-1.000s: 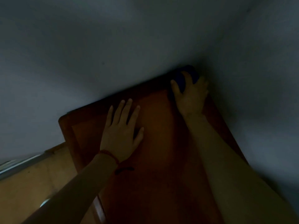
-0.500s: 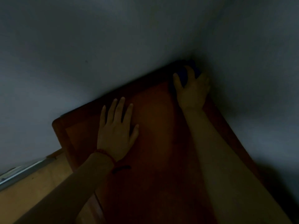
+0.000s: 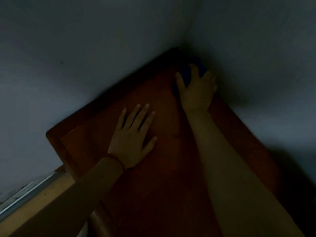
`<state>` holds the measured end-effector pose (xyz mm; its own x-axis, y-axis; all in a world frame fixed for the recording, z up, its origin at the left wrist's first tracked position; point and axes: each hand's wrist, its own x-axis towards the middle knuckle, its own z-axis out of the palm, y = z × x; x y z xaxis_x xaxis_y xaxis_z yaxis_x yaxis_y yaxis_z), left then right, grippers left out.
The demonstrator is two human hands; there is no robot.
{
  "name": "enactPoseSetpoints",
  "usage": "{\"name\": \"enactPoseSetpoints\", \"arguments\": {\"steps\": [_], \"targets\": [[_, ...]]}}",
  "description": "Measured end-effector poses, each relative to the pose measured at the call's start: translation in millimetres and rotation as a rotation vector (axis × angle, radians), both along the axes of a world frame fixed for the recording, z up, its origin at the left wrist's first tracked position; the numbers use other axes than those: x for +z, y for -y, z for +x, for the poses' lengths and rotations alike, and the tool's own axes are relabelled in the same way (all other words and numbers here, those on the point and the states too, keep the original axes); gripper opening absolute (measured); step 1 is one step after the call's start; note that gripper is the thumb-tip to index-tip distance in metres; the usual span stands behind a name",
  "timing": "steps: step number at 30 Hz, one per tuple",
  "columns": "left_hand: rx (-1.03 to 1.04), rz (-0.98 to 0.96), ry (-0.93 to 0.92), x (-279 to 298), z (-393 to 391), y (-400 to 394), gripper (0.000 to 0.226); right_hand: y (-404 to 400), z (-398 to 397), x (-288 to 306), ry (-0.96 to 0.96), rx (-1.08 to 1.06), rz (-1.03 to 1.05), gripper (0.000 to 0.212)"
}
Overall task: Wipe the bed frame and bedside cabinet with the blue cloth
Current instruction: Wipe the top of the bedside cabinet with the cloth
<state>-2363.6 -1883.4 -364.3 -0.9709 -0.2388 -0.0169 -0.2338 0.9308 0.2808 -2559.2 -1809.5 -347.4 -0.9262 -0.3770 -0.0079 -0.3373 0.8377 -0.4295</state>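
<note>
The right hand (image 3: 196, 89) is gripping the blue cloth (image 3: 186, 74), wiping the bedside cabinet (image 3: 171, 168) top's far corner; the left hand (image 3: 131, 139) is lying flat, fingers straight. The near surface probably needs wiping next.

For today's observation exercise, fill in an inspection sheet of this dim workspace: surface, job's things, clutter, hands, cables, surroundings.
Surface: reddish-brown cabinet top, set into a wall corner, dimly lit.
Job's things: blue cloth on the far corner of the top, under the right hand.
Clutter: nothing seen.
Hands: right hand grips the cloth; left hand rests flat on the top with fingers spread, a red string round its wrist.
Cables: nothing seen.
Surroundings: grey walls behind and to the right; pale wooden piece lower left, too dark to identify.
</note>
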Motion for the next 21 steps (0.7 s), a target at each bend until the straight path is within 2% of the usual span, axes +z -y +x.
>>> {"name": "enactPoseSetpoints", "arguments": {"steps": [6,14,18,21], "targets": [[0.0,0.034,0.017,3.6,-2.0,0.3,0.064,-26.1,36.4,4.9,0.008,-0.101,0.044,0.054],[-0.091,0.157,0.119,34.4,9.6,20.1,0.063,-47.4,54.2,36.6,0.222,0.024,0.051,0.053],[-0.118,0.144,0.112,59.5,27.2,35.4,0.06,-56.5,79.6,66.9,0.214,0.039,0.106,0.052],[-0.129,0.177,0.109,84.0,34.2,45.4,0.068,-64.7,99.1,95.3,0.136,0.031,0.128,0.052]]}}
